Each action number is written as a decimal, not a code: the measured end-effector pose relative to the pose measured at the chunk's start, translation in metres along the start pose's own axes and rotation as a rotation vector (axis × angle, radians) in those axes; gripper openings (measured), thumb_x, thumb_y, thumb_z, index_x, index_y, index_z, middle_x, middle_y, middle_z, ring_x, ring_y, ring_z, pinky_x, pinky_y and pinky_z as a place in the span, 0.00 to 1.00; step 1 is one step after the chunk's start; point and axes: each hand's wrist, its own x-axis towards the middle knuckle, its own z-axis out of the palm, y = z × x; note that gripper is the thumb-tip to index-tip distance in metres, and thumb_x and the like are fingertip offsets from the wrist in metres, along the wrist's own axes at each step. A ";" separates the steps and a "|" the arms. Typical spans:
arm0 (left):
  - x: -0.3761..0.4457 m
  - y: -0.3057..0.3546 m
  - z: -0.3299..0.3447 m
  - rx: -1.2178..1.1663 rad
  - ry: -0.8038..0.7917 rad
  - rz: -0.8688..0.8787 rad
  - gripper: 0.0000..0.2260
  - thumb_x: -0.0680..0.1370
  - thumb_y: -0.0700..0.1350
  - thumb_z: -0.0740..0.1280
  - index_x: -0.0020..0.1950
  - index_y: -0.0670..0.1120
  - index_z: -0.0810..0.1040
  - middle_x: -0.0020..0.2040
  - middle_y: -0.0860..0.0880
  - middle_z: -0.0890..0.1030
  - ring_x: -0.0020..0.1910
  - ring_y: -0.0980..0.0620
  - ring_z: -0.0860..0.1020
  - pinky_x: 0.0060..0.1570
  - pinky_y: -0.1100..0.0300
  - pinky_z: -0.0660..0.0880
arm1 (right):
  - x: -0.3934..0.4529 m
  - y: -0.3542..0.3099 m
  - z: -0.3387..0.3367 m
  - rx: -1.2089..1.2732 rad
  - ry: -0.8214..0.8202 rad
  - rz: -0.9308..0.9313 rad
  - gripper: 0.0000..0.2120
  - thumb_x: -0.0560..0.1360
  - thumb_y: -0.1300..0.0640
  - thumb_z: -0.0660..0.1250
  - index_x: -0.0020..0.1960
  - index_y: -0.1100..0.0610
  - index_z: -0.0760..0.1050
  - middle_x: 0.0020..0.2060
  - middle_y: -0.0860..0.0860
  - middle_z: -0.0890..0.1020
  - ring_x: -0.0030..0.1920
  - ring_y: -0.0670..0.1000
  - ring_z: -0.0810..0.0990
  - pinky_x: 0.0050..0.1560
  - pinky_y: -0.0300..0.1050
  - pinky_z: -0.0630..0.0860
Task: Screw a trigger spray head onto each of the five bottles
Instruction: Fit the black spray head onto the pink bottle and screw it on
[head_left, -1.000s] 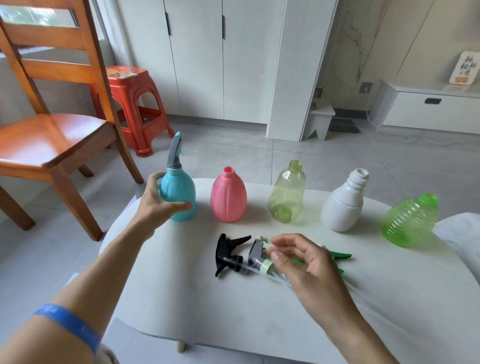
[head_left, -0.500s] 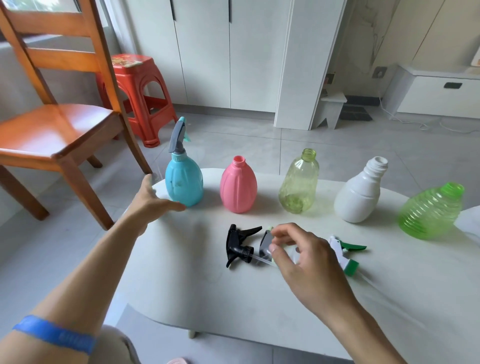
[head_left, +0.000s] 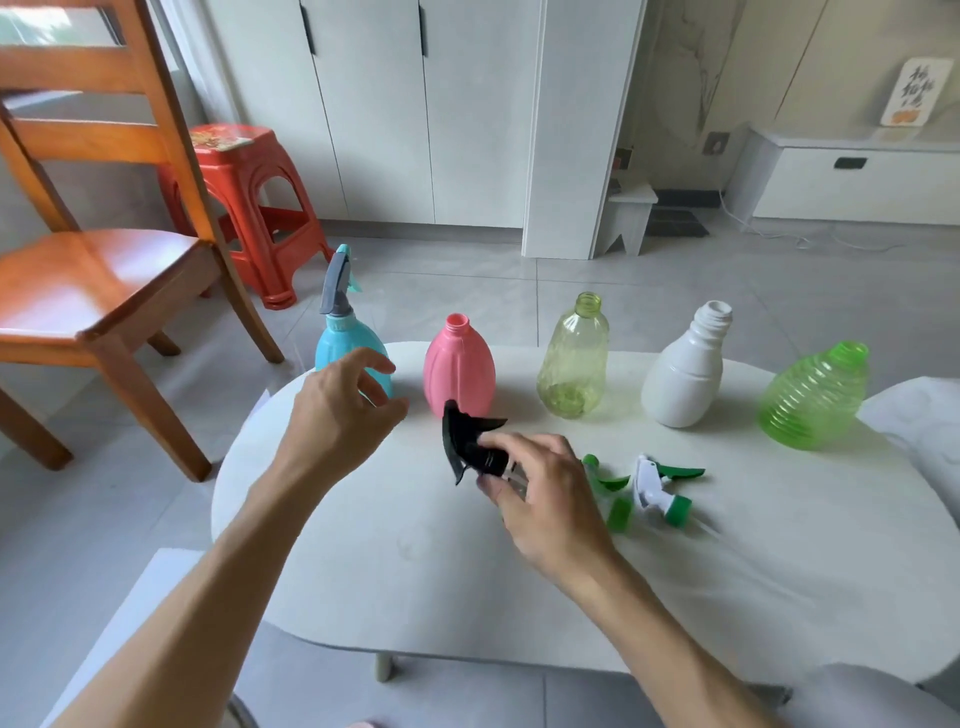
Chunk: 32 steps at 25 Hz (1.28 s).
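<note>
Head view: five bottles in a row along the far edge of the white oval surface (head_left: 363, 561). From left: blue bottle (head_left: 332, 351) already capped with a grey trigger spray head (head_left: 335, 283); pink bottle (head_left: 458, 366), neck open; clear yellow-green bottle (head_left: 573, 358), neck open; white bottle (head_left: 684, 376), neck open; ribbed green bottle (head_left: 813, 400), tilted, neck open.

Right hand (head_left: 545, 499) above the middle of the surface, fingers and thumb pinched on a black trigger spray head (head_left: 467, 441), lifted just in front of the pink bottle. Left hand (head_left: 340, 421) in the air in front of the blue bottle, fingers loosely spread and slightly curved, holding nothing, not touching the bottle.

Lying loose on the surface right of the right hand: a white-and-green trigger spray head (head_left: 657, 483) and a green one (head_left: 608, 493), partly hidden behind the hand.

Off the surface, left: wooden chair (head_left: 98, 280) and red plastic stool (head_left: 244, 202) on the tiled floor.
</note>
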 end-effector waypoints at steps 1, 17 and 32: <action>0.003 0.003 0.007 -0.039 0.022 0.016 0.14 0.73 0.44 0.76 0.56 0.48 0.80 0.43 0.50 0.83 0.41 0.50 0.82 0.40 0.58 0.76 | 0.006 -0.004 -0.016 0.289 0.006 0.080 0.13 0.74 0.61 0.72 0.59 0.53 0.81 0.49 0.49 0.85 0.54 0.50 0.80 0.51 0.39 0.74; 0.058 0.002 0.114 -0.339 -0.013 -0.206 0.44 0.61 0.49 0.84 0.73 0.52 0.66 0.56 0.51 0.75 0.55 0.46 0.77 0.39 0.66 0.72 | 0.005 0.029 -0.113 1.411 0.193 0.451 0.09 0.77 0.53 0.64 0.53 0.48 0.82 0.63 0.50 0.83 0.64 0.48 0.81 0.63 0.52 0.72; -0.055 0.049 0.024 0.012 0.223 0.290 0.41 0.59 0.45 0.82 0.68 0.51 0.68 0.62 0.48 0.74 0.53 0.49 0.69 0.45 0.55 0.70 | 0.016 0.026 -0.129 1.294 0.303 0.257 0.07 0.78 0.52 0.64 0.53 0.47 0.79 0.62 0.45 0.83 0.61 0.46 0.81 0.61 0.50 0.72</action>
